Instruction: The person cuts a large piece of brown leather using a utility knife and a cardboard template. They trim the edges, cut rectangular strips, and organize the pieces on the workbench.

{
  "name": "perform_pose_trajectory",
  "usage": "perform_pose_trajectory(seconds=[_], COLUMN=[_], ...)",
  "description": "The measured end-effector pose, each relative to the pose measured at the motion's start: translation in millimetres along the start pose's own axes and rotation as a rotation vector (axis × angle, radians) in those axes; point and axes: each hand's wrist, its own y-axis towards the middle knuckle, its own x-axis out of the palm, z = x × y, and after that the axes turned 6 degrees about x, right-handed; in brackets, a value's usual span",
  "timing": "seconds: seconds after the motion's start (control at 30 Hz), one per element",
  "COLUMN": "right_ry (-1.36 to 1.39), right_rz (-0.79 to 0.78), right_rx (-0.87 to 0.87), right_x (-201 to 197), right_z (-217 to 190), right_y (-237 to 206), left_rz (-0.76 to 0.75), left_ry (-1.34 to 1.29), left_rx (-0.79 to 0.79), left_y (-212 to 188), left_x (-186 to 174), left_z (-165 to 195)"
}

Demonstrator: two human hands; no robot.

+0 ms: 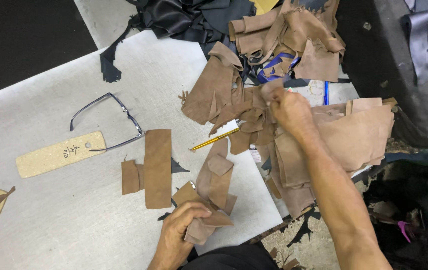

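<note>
Now the left hand [179, 232] grips small suede scraps [201, 227] while the right hand [289, 110], fingers pinched on a piece, picks through the pile [294, 165], so sorting seems underway.

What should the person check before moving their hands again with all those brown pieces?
1. Left hand has a firm hold on its small brown scraps: ok, fingers are curled over them.
2. Right hand has hold of a piece in the brown suede pile: cannot tell, its fingertips are hidden.
3. Yellow pencil is out from under the pile: not ok, its far end is tucked under brown pieces.
4. Eyeglasses lie away from both hands: ok.
5. Long brown strip lies flat on the grey table: ok.
</note>
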Motion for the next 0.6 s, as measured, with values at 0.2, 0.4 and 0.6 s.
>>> perform_pose_trajectory(seconds=[0.2,0.4,0.6], right_ry=[0.352,0.147,0.178], right_rz=[-0.123,-0.720,-0.404], right_rx=[-0.337,-0.759,-0.167], right_x=[-35,-39,-2], right_z=[-48,-50,-19], right_y=[-108,-198,-231], left_rz=[0.153,0.429,0.401], left_ry=[-0.067,0.047,0.044], left_rx=[0.028,0.087,0.143], left_y=[-28,-74,-120], left_x=[-50,-81,-66], left_z=[7,17,18])
